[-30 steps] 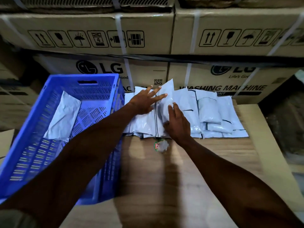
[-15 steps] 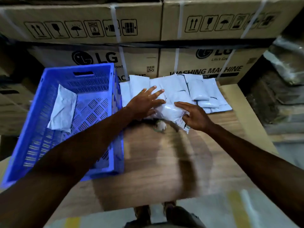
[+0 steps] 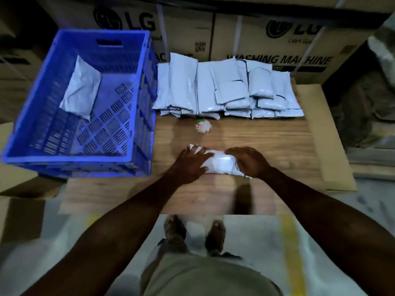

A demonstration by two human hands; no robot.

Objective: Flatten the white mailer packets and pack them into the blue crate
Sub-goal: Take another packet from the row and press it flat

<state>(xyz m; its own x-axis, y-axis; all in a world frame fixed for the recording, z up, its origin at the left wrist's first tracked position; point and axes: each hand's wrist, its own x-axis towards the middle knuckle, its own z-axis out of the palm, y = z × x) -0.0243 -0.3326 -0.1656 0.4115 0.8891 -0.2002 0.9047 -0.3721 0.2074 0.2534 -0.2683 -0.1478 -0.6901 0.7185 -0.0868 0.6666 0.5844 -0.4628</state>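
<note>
One white mailer packet (image 3: 220, 162) lies on the wooden table near its front edge. My left hand (image 3: 192, 160) rests flat on the packet's left end with fingers spread. My right hand (image 3: 249, 161) covers its right end with the fingers curled over the edge. A pile of white mailer packets (image 3: 226, 90) lies in overlapping rows at the back of the table. The blue crate (image 3: 136, 103) stands at the left, and one crumpled white packet (image 3: 82, 90) leans in its far left corner.
A small round sticker or lid (image 3: 202, 127) lies on the wooden table (image 3: 267, 142) between the pile and my hands. Large LG cardboard boxes (image 3: 277, 39) form a wall behind the table. My feet stand on the floor below the table's front edge.
Both hands have pulled one packet off the pile toward me and laid it near the table's front edge. The camera now tilts down more steeply.
</note>
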